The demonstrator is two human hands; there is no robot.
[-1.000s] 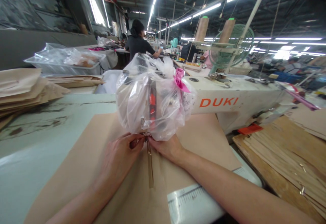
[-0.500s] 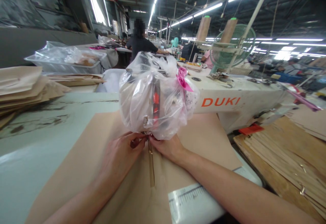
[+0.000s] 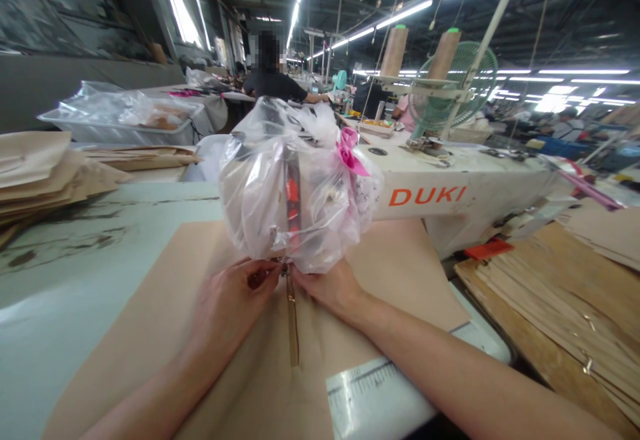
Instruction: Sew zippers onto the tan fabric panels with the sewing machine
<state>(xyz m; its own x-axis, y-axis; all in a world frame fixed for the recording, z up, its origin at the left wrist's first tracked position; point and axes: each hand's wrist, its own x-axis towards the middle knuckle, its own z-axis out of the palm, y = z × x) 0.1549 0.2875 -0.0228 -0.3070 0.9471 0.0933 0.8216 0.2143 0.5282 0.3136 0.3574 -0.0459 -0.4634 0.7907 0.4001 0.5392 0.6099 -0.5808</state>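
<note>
A large beige sheet, which looks like fabric, lies under the head of a sewing machine. Down its middle runs a narrow gold-brown strip or slot. My left hand has its thumb and forefinger pinched together beside the small metal parts at the needle. What sits between those fingertips is too small to make out. From the other side, my right hand rests low on the sheet with its fingers bent in to the same spot. A clear plastic bag wraps the machine head and partly covers the right fingers.
A ruler strip is on the table's near edge. Beige pieces are stacked at left and on a wooden board at right. Behind stand a white tub, thread cones, a fan and a seated person.
The whole view has shifted slightly to the left. Both hands stay at the needle in nearly the same pose, and the sheet shows hardly any movement against the machine.
</note>
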